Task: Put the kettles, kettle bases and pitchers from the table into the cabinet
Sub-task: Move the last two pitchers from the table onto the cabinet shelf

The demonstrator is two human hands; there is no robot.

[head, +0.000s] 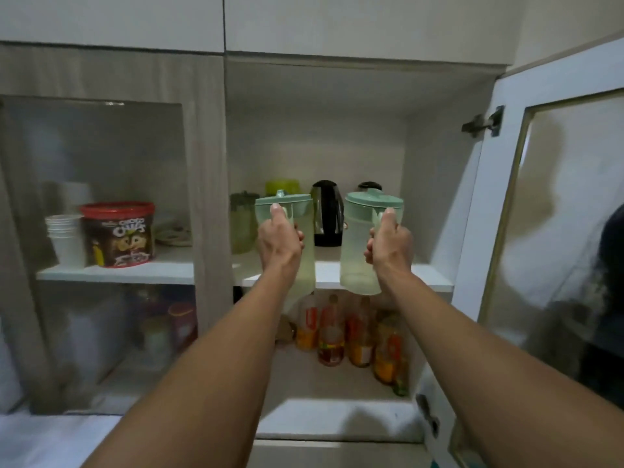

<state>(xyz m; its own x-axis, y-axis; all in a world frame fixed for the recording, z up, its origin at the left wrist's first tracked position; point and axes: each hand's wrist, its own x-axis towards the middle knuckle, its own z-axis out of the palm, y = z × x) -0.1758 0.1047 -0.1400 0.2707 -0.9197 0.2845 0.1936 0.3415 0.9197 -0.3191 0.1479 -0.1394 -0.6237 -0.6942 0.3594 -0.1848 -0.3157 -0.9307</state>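
Note:
Both arms reach up to the open cabinet. My left hand (278, 243) grips the handle of a clear pitcher with a pale green lid (305, 265), held in front of the upper shelf (429, 273). My right hand (391, 243) grips a second, matching pitcher (356, 261) at the same height. Both pitchers hang upright with their bottoms just below the shelf's front edge. On the shelf behind stand a black kettle (327, 214), a second dark-topped kettle (369, 186) mostly hidden, a greenish pitcher (242, 224) at the left and a lime-lidded pitcher (282, 187).
The cabinet's glass door (553, 231) stands open on the right. Several bottles (332, 336) fill the lower shelf. Behind the shut left glass door are a red-lidded tub (118, 234) and stacked white cups (66, 238). A white counter edge (50, 440) lies below.

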